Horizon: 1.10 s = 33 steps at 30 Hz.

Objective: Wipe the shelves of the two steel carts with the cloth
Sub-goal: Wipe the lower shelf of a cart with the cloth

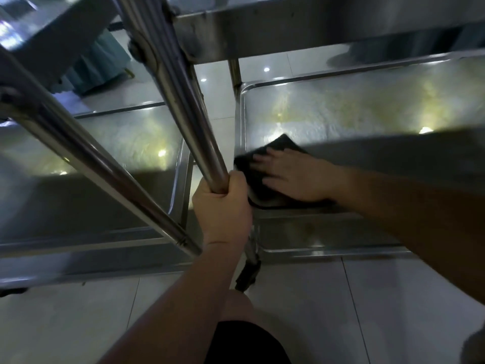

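Pale glossy floor tiles [393, 298] with thin dark grout lines fill the 6 o'clock part of the view and mirror round ceiling lights. On them stand 2 steel carts side by side, seen from above and close.

At 3 o'clock lies the right cart's lower shelf [367, 106], a shallow brushed-steel tray with rounded corners and a raised rim; its surface is dull, scuffed and streaked with yellowish glare. A second shelf edge shows below it toward 5 o'clock. The cloth [259, 185] is dark, soft and folded roughly square, lying flat in the near-left corner of that shelf, one corner pointing toward 12 o'clock and its long axis running from 12 to 6 o'clock. The right hand [294, 177] rests palm-down on it, fingers [262, 160] straight and spread, pointing toward 9 o'clock, pressing the cloth against the steel.

The left hand [223, 203], near the centre, has its fingers curled tight round a polished round steel post [183, 95] that slants up toward 11 o'clock. A second tube [91, 164] runs from 9 o'clock down toward the centre. At 9 o'clock sits the left cart's shelf [105, 158], the same tray form, half in shadow. A black caster [246, 274] shows under the right cart.
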Motion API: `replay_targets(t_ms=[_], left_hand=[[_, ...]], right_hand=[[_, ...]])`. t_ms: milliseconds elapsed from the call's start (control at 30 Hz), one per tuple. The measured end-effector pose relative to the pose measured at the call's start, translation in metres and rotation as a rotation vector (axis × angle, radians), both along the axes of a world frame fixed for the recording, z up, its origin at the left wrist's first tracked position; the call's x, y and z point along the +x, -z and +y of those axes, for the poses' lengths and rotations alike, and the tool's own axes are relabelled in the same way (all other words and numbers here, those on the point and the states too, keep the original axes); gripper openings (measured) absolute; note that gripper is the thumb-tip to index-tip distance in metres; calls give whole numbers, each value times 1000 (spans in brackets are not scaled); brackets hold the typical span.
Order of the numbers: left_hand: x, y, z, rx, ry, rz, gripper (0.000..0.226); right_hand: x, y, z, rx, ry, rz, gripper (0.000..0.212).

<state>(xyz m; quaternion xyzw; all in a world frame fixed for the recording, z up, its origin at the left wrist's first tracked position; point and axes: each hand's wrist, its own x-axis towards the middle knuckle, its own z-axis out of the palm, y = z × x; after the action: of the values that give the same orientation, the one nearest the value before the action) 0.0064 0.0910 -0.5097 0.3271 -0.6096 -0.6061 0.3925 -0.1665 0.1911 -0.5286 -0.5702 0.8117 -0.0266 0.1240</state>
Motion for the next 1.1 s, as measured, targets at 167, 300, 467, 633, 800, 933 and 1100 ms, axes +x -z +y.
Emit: replay_targets(t_ms=[167, 300, 467, 633, 800, 933, 1100], left_hand=[[2, 0, -1, -36, 23, 15, 44], [3, -1, -1, -13, 43, 34, 42], [1, 0, 0, -34, 7, 26, 43], [5, 0, -1, -35, 45, 7, 42], [4, -3, -2, -19, 34, -11, 49], [3, -1, -3, -65, 54, 30, 44], [0, 7, -4, -71, 3, 39, 32]], right_hand=[[-30, 3, -83, 6, 402, -84, 67], [-14, 4, -95, -61, 450, -130, 66], [46, -2, -3, 14, 42, -81, 78], [38, -8, 37, 40, -116, -136, 67], [-6, 1, -57, -29, 256, -68, 65], [-6, 2, -87, -73, 377, -108, 64], [38, 8, -35, -85, 123, -127, 61]])
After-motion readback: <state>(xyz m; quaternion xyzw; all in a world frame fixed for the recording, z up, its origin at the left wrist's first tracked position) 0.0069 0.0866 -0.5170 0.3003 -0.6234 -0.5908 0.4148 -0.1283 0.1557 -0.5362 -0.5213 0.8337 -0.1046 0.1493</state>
